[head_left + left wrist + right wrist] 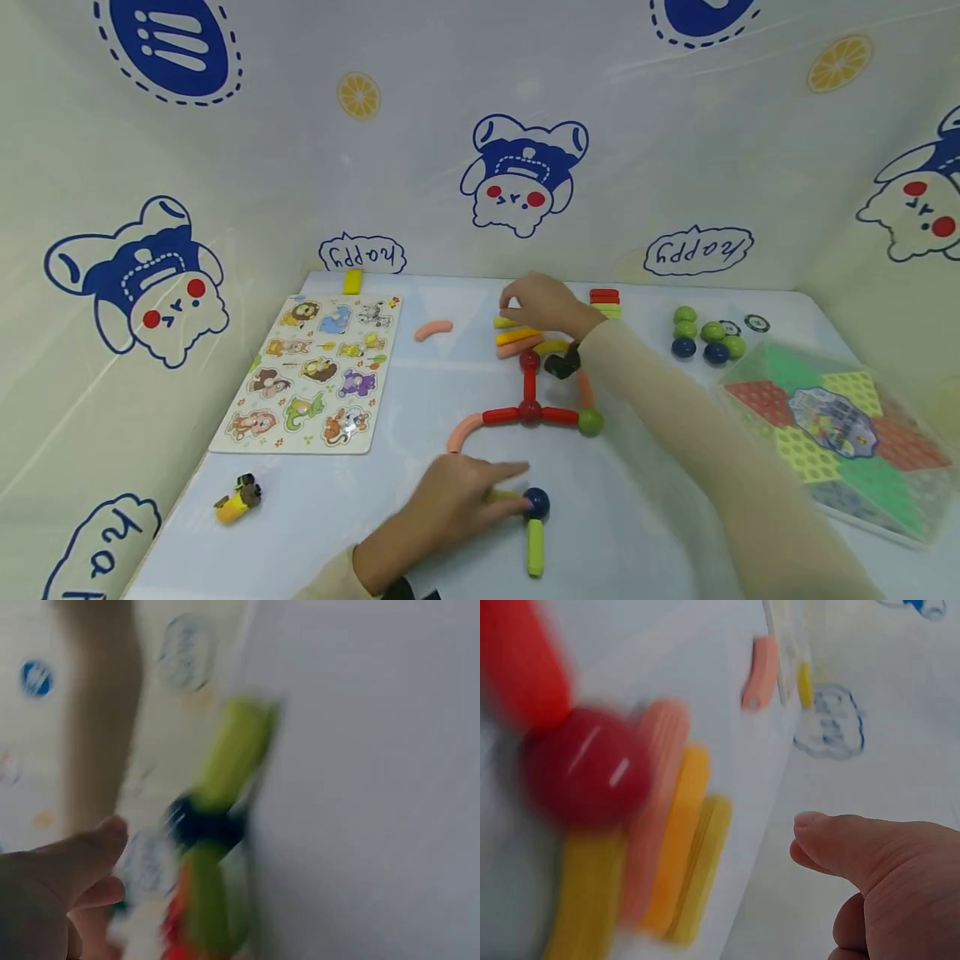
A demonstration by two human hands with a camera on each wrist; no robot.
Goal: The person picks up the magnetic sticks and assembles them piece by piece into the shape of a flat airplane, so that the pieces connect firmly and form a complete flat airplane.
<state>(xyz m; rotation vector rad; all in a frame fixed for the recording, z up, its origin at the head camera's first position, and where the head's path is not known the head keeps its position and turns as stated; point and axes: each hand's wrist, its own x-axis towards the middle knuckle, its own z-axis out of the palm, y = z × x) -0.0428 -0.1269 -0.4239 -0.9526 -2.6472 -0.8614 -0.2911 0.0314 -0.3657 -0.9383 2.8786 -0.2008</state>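
My left hand (457,502) is beside a dark blue ball (536,503), index finger and thumb stretched out and apart. A green rod (535,548) joins the ball's near side; another runs from it toward the hand, partly covered. In the blurred left wrist view the ball joins two green rods (234,754), with the thumb to their left. My right hand (547,304) hovers over a row of yellow, orange and pink rods (517,336). Its thumb and forefinger tips (810,820) come together with nothing visible between them; the other fingers are bent.
A joined figure of red rods, red balls (530,412), a green ball (590,422) and curved pink rods lies mid-table. An animal puzzle board (300,446) and toy vehicle (237,500) are left. Several loose balls (712,331) and a clear box (840,433) are right.
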